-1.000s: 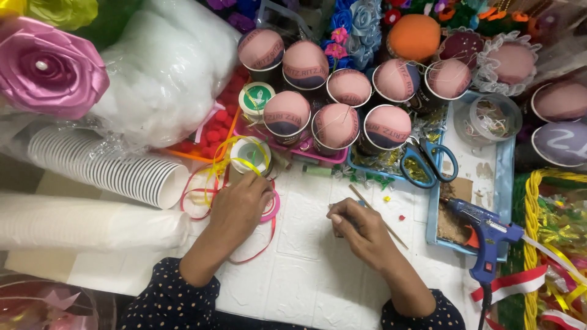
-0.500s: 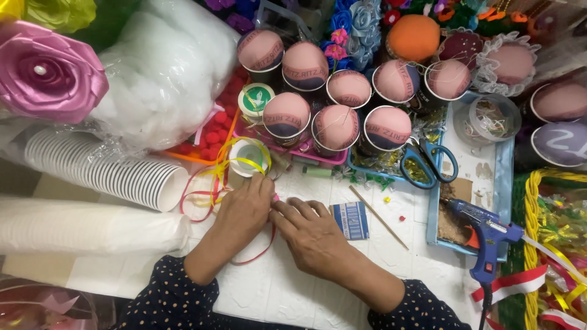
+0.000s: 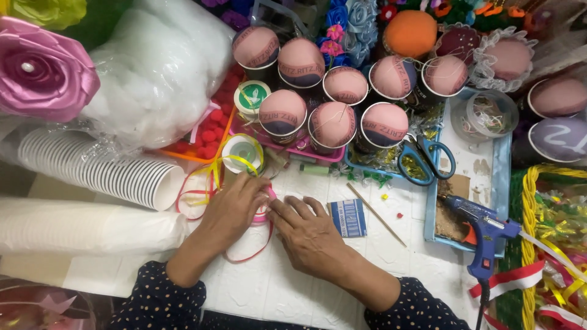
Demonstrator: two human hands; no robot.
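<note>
Pink ribbon lies in a flat roll on the white tabletop, right between the two hands, with loose red loops trailing off to the left and down toward the person. Left hand rests palm down on the roll's left side, fingers curled over its edge and pressing on it. Right hand lies flat beside it, fingers stretched out so the tips touch the roll from the right; it grips nothing that I can see.

Just above the left hand sits a white spool with yellow ribbon curling off it. A small blue striped card lies just right of the right hand, and a thin wooden stick lies slanted beyond it. Further right, a blue glue gun rests at the edge of a pale blue tray, with blue-handled scissors above. Cups topped with pink padded domes crowd the back, and a stack of white paper cups lies on its side at the left.
</note>
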